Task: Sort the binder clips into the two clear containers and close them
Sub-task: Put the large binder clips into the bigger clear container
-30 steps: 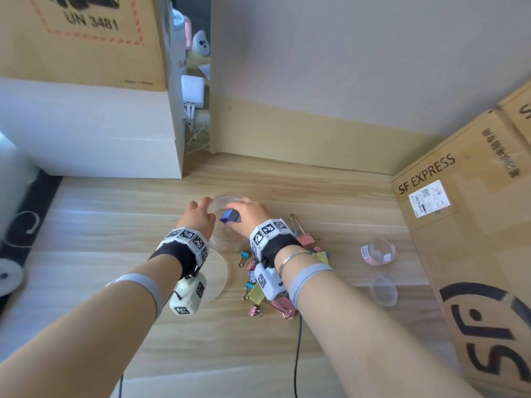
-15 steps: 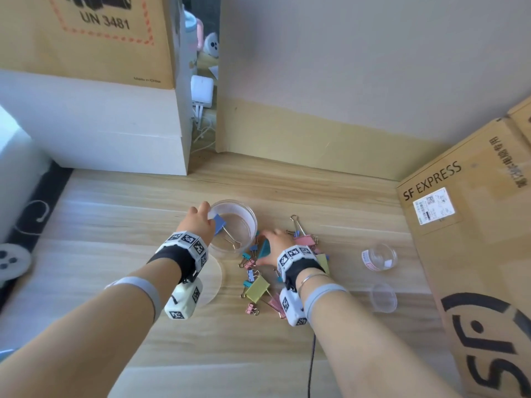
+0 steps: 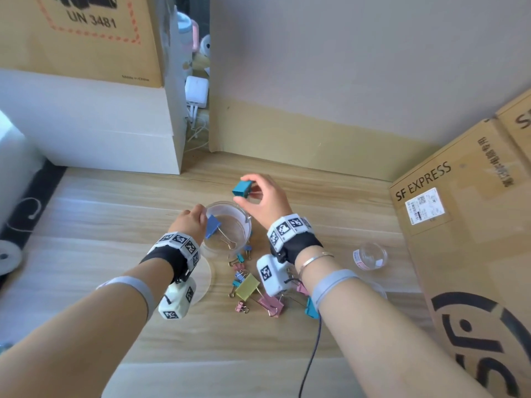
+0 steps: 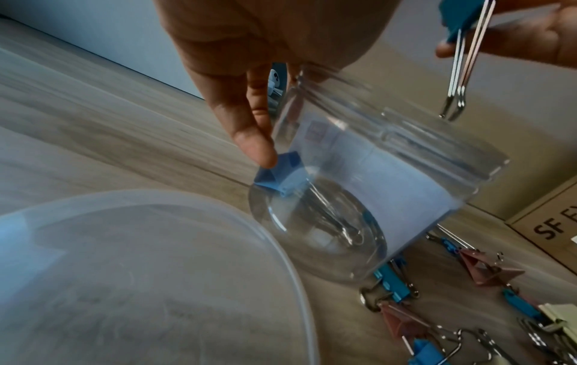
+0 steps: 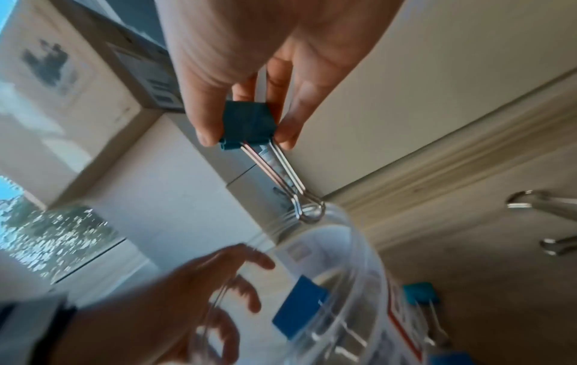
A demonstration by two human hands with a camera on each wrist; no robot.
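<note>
Large container (image 3: 228, 229): clear, glossy plastic with a smooth wall. Inside it, blue clip (image 3: 213, 226): matt painted body, bright polished wire handles. Above its rim, teal clip (image 3: 242, 188): same matt finish, shiny metal loops. Beside it, lid (image 4: 149, 271): translucent, slightly frosted plastic. Beneath it, table (image 3: 115, 214): pale wood grain, smooth, low sheen. Right of it, cardboard box (image 3: 471, 225): matt brown paperboard with a glossy paper label.

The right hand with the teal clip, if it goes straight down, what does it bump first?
Probably the big clear container: the teal clip's wire handles hang at its rim in the right wrist view, though depth is unclear.
</note>
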